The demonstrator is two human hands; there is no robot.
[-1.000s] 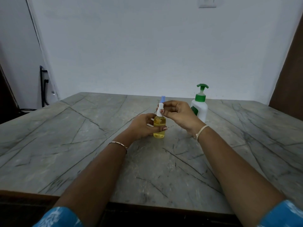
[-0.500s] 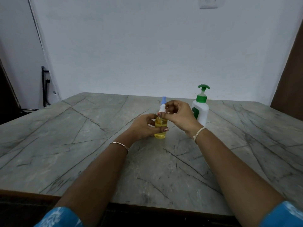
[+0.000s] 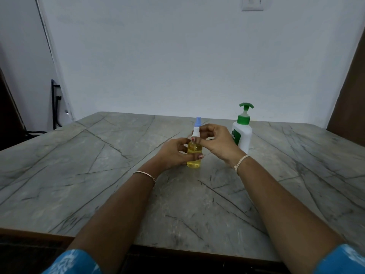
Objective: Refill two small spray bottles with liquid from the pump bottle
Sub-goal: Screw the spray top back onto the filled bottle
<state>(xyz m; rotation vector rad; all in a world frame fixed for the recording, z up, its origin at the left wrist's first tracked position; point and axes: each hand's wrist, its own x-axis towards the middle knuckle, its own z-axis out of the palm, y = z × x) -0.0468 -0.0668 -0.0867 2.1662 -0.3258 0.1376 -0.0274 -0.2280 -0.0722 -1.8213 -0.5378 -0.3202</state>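
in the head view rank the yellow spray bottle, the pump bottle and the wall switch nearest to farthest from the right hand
1. Yellow spray bottle: the right hand pinches its top.
2. Pump bottle: standing just right of that hand.
3. Wall switch: high on the far wall.

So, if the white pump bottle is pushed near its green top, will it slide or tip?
Probably tip: the pump bottle is tall on a small base. Pushed low, it may slide; the table looks smooth. Weight unclear: its body is opaque.
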